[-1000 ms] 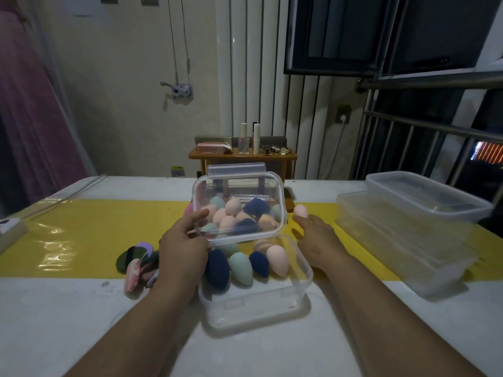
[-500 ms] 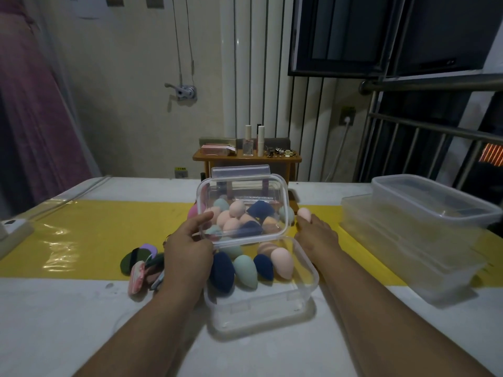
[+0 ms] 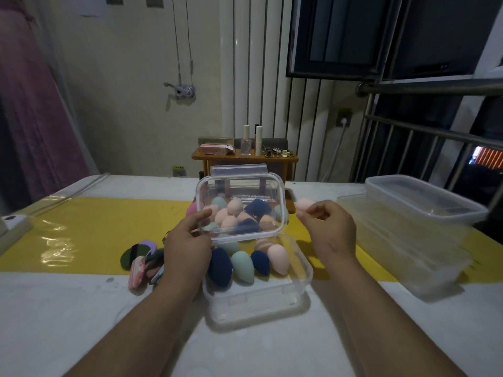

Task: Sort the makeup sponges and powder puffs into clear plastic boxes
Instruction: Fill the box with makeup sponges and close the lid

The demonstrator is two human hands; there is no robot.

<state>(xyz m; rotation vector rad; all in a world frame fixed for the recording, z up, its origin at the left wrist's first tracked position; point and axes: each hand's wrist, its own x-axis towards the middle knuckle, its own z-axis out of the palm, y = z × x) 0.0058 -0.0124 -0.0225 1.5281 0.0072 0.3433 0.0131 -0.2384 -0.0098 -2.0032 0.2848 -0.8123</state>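
A clear plastic box (image 3: 258, 297) on the table (image 3: 81, 317) holds smooth teardrop sponges (image 3: 242, 268) in navy, mint and peach. The left hand (image 3: 187, 246) grips its transparent lid (image 3: 241, 191), tilted up at the box's far edge, with more sponges showing through it. Right of the box, the right hand (image 3: 332, 232) pinches a pink sponge (image 3: 303, 205). Flat puffs (image 3: 141, 259) lie just left of the box. Stacked clear tubs (image 3: 408, 229) stand well to its right.

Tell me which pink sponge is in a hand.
The pale pink sponge pinched by the right hand, up beside the lid that the left hand grips. The other pale pink sponges lie unheld in the clear box.
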